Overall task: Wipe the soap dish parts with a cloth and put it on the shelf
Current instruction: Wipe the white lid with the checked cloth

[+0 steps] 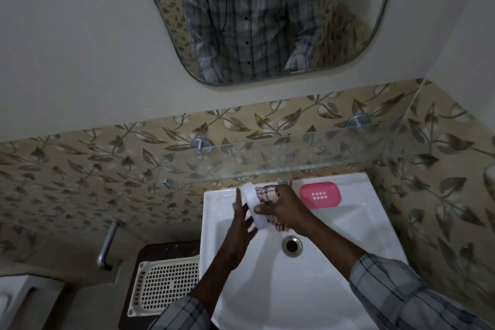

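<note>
Over the white sink [375, 225], my left hand [242, 218] holds the white soap dish part [253, 205] on edge, fingers flat against its outer side. My right hand [281, 206] grips a pale checked cloth [267, 194] and presses it against the dish's other side. The pink slotted soap dish part [320, 195] lies on the sink's back rim to the right of my hands. A clear glass shelf [321, 153] runs along the tiled wall just above the sink, held by metal pegs.
The sink drain [291, 246] sits below my hands. A tap base [284, 178] stands behind the cloth. Left of the sink a cream perforated basket [166, 284] rests on a dark stool, with a metal pipe [108, 244] on the wall. A mirror [267, 21] hangs above.
</note>
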Demonstrator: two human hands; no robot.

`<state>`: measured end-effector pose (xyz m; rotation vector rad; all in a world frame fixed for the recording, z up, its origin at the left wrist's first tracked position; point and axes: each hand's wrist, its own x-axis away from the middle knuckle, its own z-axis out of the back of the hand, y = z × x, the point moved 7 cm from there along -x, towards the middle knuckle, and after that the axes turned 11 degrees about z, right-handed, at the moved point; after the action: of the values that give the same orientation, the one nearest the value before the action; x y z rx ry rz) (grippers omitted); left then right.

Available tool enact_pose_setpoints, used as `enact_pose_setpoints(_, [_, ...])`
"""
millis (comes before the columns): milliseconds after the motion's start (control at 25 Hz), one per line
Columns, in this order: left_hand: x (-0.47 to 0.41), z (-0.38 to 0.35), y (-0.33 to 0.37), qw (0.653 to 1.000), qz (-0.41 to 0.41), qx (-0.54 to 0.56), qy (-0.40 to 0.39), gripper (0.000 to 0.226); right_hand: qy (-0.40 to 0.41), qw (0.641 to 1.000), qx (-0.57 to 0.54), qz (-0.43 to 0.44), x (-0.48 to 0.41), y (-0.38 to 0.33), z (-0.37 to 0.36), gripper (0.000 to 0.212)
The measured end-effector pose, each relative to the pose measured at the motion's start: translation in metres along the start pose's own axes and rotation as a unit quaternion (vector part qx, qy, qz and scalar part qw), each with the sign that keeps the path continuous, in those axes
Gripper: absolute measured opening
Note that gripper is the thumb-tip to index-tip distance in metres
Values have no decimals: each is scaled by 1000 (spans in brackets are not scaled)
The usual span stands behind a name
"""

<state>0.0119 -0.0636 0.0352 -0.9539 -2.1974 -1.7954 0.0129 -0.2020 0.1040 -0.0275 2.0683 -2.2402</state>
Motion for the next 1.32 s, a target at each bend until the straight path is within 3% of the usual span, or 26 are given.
enact_pose_setpoints(80, [-5,-5,2,969,161,186,-36,96,-79,962,232,124,3,-4,-10,26])
enact_pose_setpoints(160, [-8,-13,10,945,230,228,-47,80,-119,915,345,172,14,5,-27,31])
enact_pose_setpoints(200, [-9,-14,10,950,232,205,-32,67,-117,935,308,129,18,11,-30,32])
enact_pose_setpoints(280, [-4,-15,5,957,221,182,-35,63,-65,995,79,10,20,17,-27,28])
enact_pose_setpoints(360, [0,-10,-9,947,230,217,-49,65,16,995,-79,-60,17,22,-12,20])
enact_pose_setpoints(440, [1,-3,-14,929,234,279,-70,65,98,989,-89,-71,15,14,12,13])
enact_pose_setpoints(520, [0,-1,-13,907,237,338,-85,68,127,986,98,37,15,-10,32,18])
enact_pose_setpoints(600, [-1,-4,-12,902,236,348,-96,68,86,911,342,212,22,-34,10,27])
enact_pose_setpoints(640, [-2,-7,-11,910,234,332,-90,66,52,872,416,252,28,-31,-11,30])
enact_pose_setpoints(680, [-3,-8,-12,921,231,307,-72,63,16,870,435,233,32,-20,-29,34])
enact_pose_setpoints(800, [-7,-3,-10,953,222,205,-2,51,-18,929,361,80,36,20,-48,49])
enact_pose_setpoints(920, [-8,7,-2,958,217,188,-15,51,-105,940,315,75,32,24,-50,43])
enact_pose_setpoints(1000, [-5,11,-1,962,210,167,-48,51,-127,971,196,59,27,14,-41,34])
enact_pose_setpoints(1080, [-5,8,5,977,174,98,-80,50,-36,998,43,-1,18,10,-14,27])
enact_pose_setpoints(1160, [-6,5,15,987,121,40,-95,51,66,995,-48,-61,14,12,10,22])
enact_pose_setpoints(1320, [-4,13,27,995,91,8,-45,50,106,966,-188,-144,28,25,17,18])
